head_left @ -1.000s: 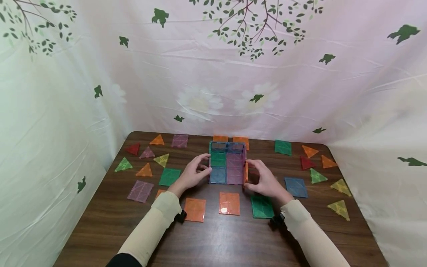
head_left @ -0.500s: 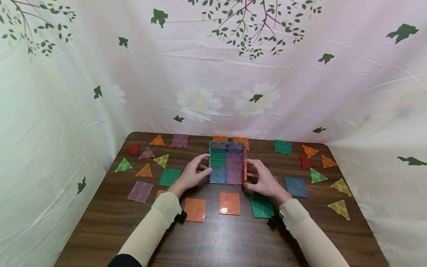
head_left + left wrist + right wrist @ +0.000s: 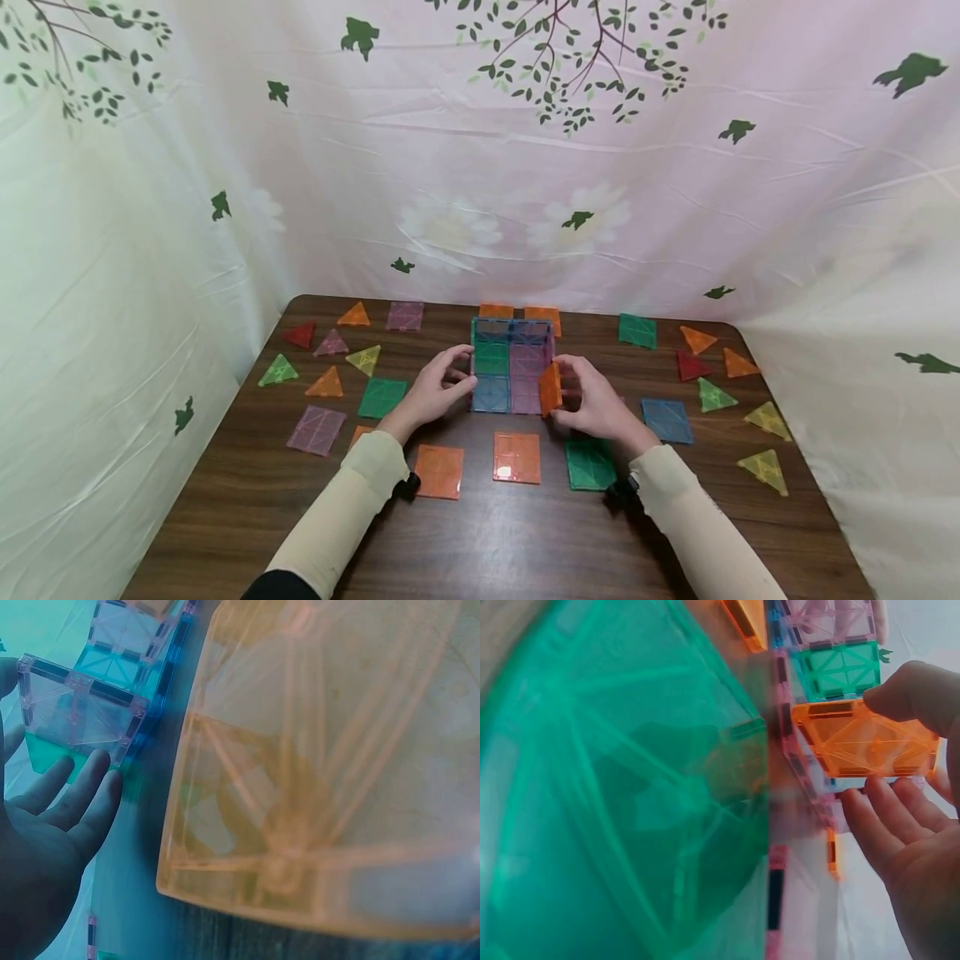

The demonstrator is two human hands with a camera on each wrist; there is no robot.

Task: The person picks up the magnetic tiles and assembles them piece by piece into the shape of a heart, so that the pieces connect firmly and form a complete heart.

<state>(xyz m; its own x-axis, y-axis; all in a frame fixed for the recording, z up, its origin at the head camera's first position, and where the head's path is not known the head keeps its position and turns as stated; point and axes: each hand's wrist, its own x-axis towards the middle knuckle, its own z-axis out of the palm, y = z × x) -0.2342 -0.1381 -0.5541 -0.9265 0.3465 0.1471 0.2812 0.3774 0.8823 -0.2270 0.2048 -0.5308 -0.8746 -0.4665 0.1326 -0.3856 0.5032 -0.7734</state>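
The head view looks down across the counter; 2 close-up wrist views face the shared magnetic-tile box.

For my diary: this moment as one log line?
right hand: holds orange translucent plastic four-sided tile | left hand: beside multicoloured plastic open-topped box

No readable text, label, brand, number or sign in any view.
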